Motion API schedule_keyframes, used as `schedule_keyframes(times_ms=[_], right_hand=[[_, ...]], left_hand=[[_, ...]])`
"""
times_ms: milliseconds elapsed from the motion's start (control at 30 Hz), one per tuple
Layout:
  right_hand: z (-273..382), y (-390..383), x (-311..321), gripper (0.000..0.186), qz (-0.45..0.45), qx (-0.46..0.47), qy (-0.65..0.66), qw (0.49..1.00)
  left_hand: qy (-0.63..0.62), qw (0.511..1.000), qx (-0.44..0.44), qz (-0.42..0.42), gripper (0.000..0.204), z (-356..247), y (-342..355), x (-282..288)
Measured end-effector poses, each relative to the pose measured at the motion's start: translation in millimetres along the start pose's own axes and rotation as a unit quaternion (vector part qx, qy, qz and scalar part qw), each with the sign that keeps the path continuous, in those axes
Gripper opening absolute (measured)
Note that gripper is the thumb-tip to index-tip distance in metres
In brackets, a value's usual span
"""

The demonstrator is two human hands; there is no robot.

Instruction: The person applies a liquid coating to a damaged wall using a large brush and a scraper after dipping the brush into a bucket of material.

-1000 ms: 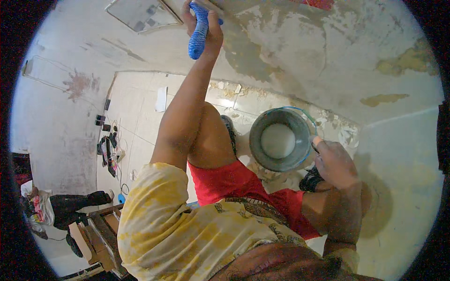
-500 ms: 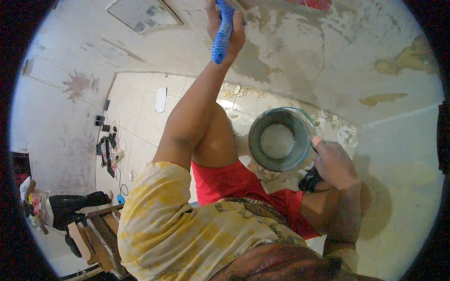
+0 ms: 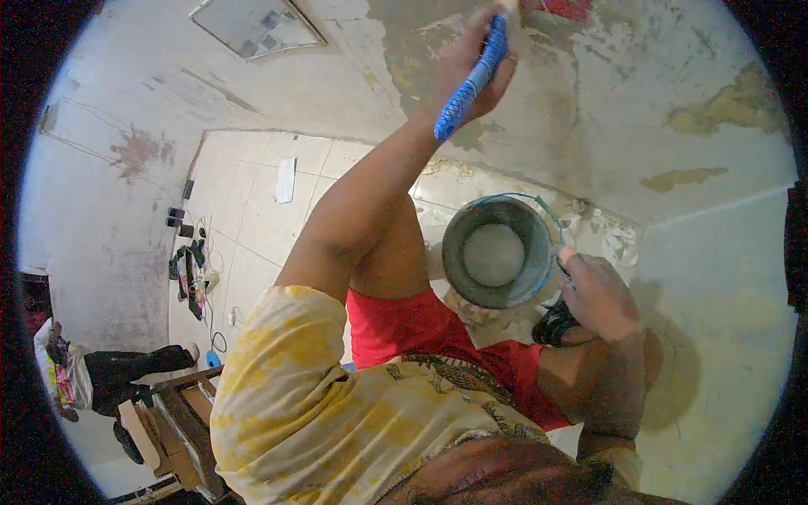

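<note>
My left hand [image 3: 475, 71] is stretched out to the wall at the top, with its fingers wrapped round a blue-handled tool [image 3: 471, 88]. The handle has a net-like pattern; most of the tool's head is hidden or out of the picture. Below it a dark grey bucket [image 3: 454, 252], held above the floor or standing on it, I cannot tell which, contains a pale grey liquid or paste. My right hand [image 3: 599, 290] is closed at the bucket's right side, where its thin blue bail handle with a green grip meets the rim.
The far wall [image 3: 581, 151] has peeled, stained patches and a red patch at the top. Scraps of flaking litter lie along its foot. A framed panel [image 3: 257, 29] hangs upper left. Cables and small items [image 3: 194, 269] lie on the tiled floor. Wooden furniture [image 3: 172, 429] stands lower left, near a person [image 3: 126, 374].
My left hand has swept to the right along the wall with the blue-handled tool, uncovering a dark patch behind it. My right hand stays at the bucket, which has barely shifted.
</note>
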State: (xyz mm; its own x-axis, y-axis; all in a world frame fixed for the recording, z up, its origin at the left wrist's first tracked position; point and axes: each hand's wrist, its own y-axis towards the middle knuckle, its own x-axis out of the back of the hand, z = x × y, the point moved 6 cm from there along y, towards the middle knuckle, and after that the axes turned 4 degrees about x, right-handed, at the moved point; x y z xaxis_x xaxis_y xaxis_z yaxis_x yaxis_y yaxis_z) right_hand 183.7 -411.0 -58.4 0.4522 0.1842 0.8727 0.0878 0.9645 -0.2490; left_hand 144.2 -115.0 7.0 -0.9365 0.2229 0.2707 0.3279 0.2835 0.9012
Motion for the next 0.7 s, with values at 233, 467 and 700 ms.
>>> schedule_keyframes(times_ms=[233, 467, 700], right_hand=[[-4, -5, 6, 0.039, -0.064, 0.043, 0.007, 0.997], [-2, -5, 11, 0.041, -0.078, 0.051, 0.021, 0.995], [1, -5, 11, 0.038, -0.071, 0.048, 0.018, 0.996]], left_hand=[[-0.024, 0.982, 0.049, 0.180, 0.061, -26, -5, -32], [0.030, 0.995, 0.036, 0.089, 0.060, 35, -10, -8], [0.034, 0.979, 0.174, 0.095, 0.059, 63, -4, 62]])
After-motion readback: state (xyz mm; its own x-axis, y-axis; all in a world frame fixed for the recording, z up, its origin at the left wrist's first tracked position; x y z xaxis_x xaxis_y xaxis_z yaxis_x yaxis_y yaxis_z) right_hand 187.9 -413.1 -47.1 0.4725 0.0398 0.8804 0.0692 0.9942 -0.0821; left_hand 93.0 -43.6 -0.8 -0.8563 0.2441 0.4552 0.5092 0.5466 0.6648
